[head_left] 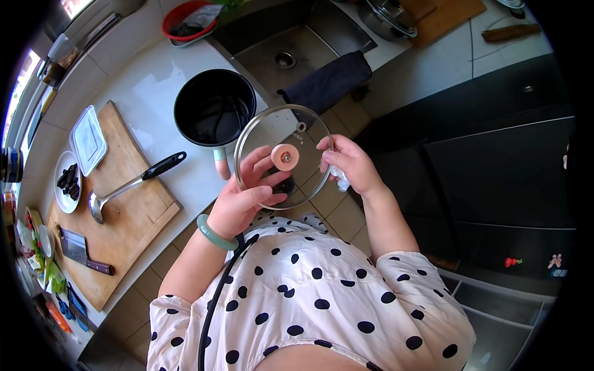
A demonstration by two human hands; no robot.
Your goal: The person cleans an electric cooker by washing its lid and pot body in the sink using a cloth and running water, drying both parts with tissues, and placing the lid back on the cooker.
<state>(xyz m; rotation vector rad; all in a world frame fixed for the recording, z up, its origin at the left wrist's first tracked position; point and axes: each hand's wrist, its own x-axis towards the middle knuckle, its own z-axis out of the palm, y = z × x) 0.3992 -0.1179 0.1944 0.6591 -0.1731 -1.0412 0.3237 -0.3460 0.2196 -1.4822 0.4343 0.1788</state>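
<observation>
In front of my body I hold a round glass pot lid with a metal rim and a pink knob in its middle. The fingers of my left hand are curled at the lid's left part, close to the knob; a green bangle circles that wrist. On the right side, my right hand pinches the rim, with a crumpled white tissue or cloth under its fingers. Just beyond the lid, a black pot with a pink and pale handle stands on the counter, a dark cord-like shape inside.
A cutting board carries a ladle, a cleaver, a plate of dark pieces and a plastic lid. Behind are a red basin, a sink and a dark cloth. A black fridge stands right.
</observation>
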